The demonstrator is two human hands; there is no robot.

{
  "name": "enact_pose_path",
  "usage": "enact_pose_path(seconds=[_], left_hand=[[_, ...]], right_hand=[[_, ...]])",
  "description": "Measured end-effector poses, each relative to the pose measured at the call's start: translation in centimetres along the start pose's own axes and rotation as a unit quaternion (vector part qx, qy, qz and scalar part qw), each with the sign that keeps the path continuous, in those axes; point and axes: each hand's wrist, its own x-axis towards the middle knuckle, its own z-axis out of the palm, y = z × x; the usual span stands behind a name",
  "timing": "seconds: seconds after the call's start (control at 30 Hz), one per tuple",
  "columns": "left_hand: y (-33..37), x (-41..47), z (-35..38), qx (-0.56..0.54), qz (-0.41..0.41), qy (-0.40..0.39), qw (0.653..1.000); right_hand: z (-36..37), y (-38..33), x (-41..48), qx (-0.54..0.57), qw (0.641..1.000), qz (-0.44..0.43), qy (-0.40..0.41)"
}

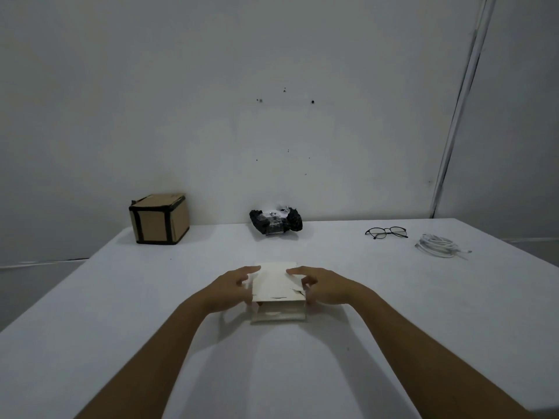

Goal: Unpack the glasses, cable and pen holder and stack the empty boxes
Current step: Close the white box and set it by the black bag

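White table [332,343] against bare wall [211,86]

Two bare arms, no sleeves in view; left hand [230,290], right hand [325,287], no rings, no watch; fingers were bare

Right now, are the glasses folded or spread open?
Spread open: the glasses rest on the table with both temple arms extended, beside the coiled cable.
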Motion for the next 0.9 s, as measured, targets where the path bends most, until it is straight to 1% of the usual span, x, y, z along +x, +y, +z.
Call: enact_pose_path(seconds=[0.07, 0.2, 0.33, 0.43, 0.57, 0.63, 0.7, 0.83, 0.9], left_hand=[[-0.2, 0.0, 0.0, 0.004, -0.001, -0.005, 1.000], [-0.9, 0.9, 0.0, -0.007, 0.017, 0.022, 1.000], [-0.7, 1.7, -0.4, -0.027, 0.044, 0.084, 0.995], [-0.4, 2.8, -0.8, -0.040, 0.059, 0.115, 0.991], [0.3, 4.8, -1.6, -0.066, 0.071, 0.175, 0.980], [0.6, 6.0, -2.1, -0.073, 0.075, 0.194, 0.976], [0.9, 7.4, -2.7, -0.073, 0.078, 0.212, 0.972], [1.5, 10.6, -3.8, -0.099, 0.071, 0.227, 0.966], [1.7, 12.3, -4.4, -0.120, 0.066, 0.231, 0.963]], right_hand=[[0.2, 0.0, 0.4, 0.008, 1.000, -0.001, 0.007], [0.3, 0.2, 1.5, 0.042, 0.999, -0.009, 0.021], [-0.1, 0.1, 2.8, 0.116, 0.992, -0.021, 0.052], [-0.6, -0.2, 4.0, 0.175, 0.981, -0.026, 0.085], [-1.7, -0.6, 5.8, 0.227, 0.962, -0.014, 0.154], [-2.2, -0.6, 7.0, 0.239, 0.949, -0.015, 0.203], [-2.8, -0.7, 8.6, 0.268, 0.935, -0.016, 0.232], [-4.2, -1.2, 11.9, 0.359, 0.906, 0.001, 0.223], [-5.0, -1.3, 13.9, 0.369, 0.904, 0.005, 0.215]])
